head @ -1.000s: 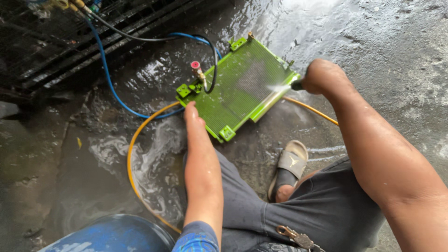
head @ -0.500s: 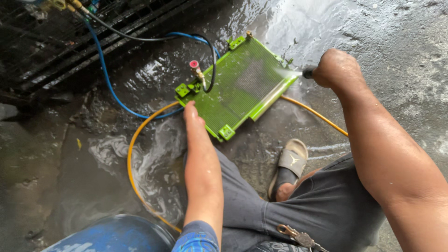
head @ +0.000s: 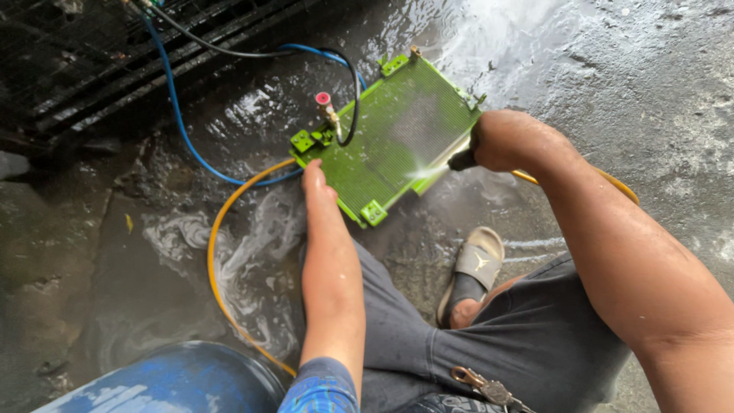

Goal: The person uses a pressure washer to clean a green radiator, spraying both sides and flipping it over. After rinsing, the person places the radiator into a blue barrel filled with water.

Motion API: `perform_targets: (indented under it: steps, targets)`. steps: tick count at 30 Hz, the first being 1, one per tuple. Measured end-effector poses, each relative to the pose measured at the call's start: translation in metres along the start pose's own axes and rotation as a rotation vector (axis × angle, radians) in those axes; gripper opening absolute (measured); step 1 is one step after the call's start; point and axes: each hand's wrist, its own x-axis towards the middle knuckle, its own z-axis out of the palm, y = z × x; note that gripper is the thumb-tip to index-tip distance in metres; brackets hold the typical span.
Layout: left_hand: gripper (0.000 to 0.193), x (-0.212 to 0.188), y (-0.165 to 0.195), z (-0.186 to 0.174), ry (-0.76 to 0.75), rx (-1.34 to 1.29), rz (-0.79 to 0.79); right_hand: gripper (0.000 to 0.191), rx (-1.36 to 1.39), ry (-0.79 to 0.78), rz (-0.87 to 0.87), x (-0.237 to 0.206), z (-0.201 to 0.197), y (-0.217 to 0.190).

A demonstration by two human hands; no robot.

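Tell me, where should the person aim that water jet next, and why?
Probably sweep the nozzle in the right hand toward the far corner of the green finned panel. The spray now hits only its near right edge, while the left hand steadies the near-left edge.

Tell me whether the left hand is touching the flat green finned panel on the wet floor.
Touching. The head view shows the left hand with its fingertips resting on the near edge of the flat green finned panel, with no gap between them.
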Motion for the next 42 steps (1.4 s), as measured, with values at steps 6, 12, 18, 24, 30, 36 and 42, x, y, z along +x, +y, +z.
perform_targets:
  steps: [6,12,18,24,30,36,42]
  targets:
    - [0.044,0.004,-0.002,-0.002,-0.040,0.006,-0.004,0.027,0.025,-0.036,-0.082,-0.026,-0.011,-0.018]
    - [0.044,0.007,-0.003,-0.003,0.004,-0.013,0.031,0.037,0.070,-0.016,-0.215,-0.038,-0.019,-0.027]
    - [0.044,0.009,-0.004,-0.002,0.054,0.041,0.048,0.040,0.069,0.087,-0.159,-0.037,-0.021,-0.024]
    - [0.043,0.009,-0.004,-0.003,0.013,0.022,0.014,0.039,0.077,0.065,-0.071,-0.025,-0.017,-0.012]
    - [0.044,0.009,-0.003,-0.004,-0.017,0.023,-0.031,0.022,0.079,0.109,0.047,-0.004,-0.010,0.006]
    - [0.046,0.013,-0.005,-0.006,0.012,0.005,-0.028,0.020,0.114,0.144,0.220,0.017,-0.003,0.017]
    - [0.046,0.013,-0.007,-0.005,-0.007,-0.028,0.009,0.019,0.201,0.176,0.292,0.024,0.002,0.022]
